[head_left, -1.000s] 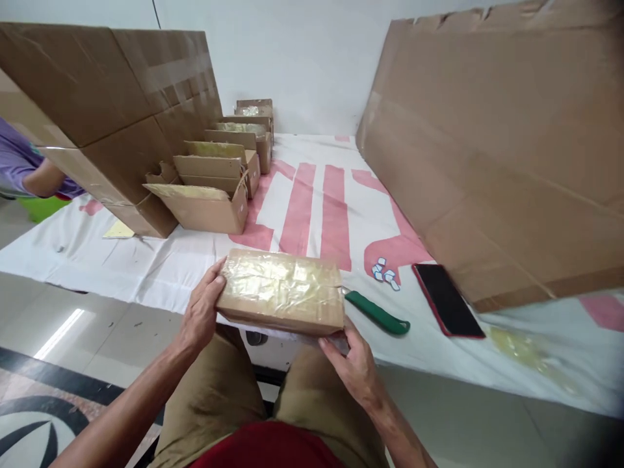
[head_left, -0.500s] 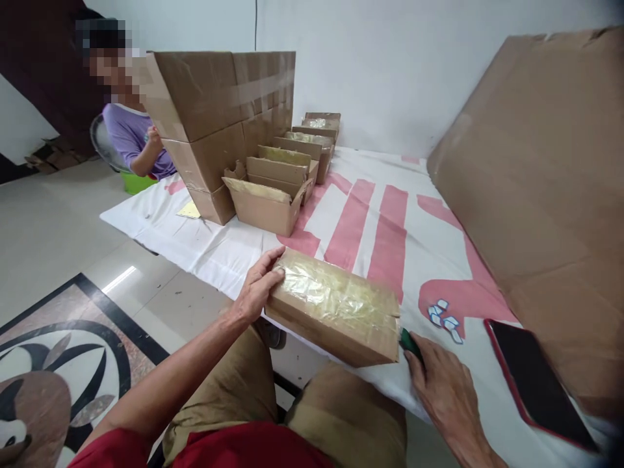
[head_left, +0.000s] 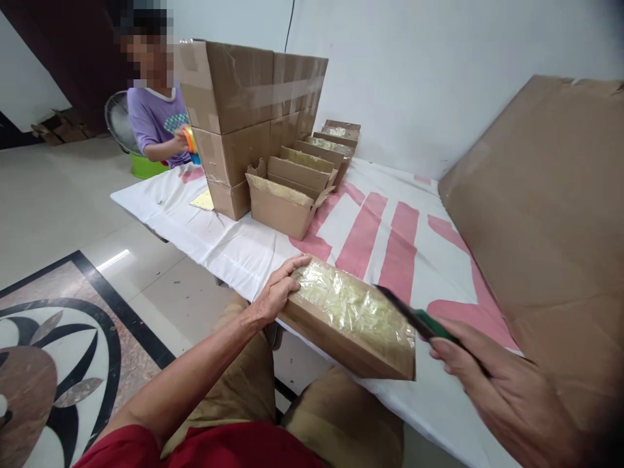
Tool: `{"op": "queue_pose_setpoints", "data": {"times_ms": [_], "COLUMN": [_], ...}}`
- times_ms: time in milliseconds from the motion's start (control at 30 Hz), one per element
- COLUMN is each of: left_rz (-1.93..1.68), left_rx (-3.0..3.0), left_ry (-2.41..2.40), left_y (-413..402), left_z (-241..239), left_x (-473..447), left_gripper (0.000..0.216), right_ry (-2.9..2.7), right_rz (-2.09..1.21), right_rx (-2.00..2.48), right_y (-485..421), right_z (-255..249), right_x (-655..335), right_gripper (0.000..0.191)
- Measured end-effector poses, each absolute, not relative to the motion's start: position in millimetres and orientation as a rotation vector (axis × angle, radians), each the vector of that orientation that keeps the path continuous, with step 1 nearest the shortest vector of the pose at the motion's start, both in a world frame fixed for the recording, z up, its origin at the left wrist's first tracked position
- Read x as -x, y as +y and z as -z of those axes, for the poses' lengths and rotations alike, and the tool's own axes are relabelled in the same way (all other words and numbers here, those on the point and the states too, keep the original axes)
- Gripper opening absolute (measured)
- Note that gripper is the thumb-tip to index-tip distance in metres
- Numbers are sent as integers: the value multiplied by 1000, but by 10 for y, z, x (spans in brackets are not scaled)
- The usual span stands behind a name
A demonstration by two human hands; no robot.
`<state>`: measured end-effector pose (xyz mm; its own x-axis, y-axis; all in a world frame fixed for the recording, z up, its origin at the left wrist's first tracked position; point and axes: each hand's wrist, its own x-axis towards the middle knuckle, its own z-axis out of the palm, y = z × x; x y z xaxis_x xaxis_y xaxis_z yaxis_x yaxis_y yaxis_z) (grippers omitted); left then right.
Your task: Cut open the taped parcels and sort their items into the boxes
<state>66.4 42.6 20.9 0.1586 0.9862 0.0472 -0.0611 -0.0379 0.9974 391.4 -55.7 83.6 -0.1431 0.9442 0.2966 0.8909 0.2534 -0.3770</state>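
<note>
A long cardboard box (head_left: 351,318) with clear, yellowish tape across its top lies at the near edge of the table. My left hand (head_left: 280,289) grips its left end, with fingers on the top and the thumb close by. My right hand (head_left: 502,377) is closed around a utility knife (head_left: 426,323) with a green and dark handle. The knife's dark blade points left, over the right part of the box top. Whether the blade touches the tape I cannot tell. My right hand is slightly blurred.
Stacked taped cartons (head_left: 244,91) stand at the back left, with a row of open boxes (head_left: 283,205) beside them. A large cardboard sheet (head_left: 546,214) leans at the right. Across the table sits a person in a purple shirt (head_left: 151,117) holding an orange-and-blue object.
My right hand has lifted from beside the box's right end, bringing the knife up over the top. My left hand still grips the box. The view has shifted, and the phone is out of sight.
</note>
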Motion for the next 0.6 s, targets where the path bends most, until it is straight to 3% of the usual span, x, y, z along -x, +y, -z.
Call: {"op": "queue_pose_setpoints", "data": {"times_ms": [200,600], "left_rz": [-1183,-1174], "left_rx": [-1240,-1217], "left_ry": [1013,1011], "left_y": [433,404], "left_z": [-193,-202], "left_x": [-698,-703], "left_gripper": [72,76], "right_ry": [-2395,-2767], "right_rz": [-200,31], "right_rx": [1468,1797], "right_y": [-13,150], "right_z": [-1214,-1367], "right_x": [-3033,-2633], "right_gripper": [39,25]}}
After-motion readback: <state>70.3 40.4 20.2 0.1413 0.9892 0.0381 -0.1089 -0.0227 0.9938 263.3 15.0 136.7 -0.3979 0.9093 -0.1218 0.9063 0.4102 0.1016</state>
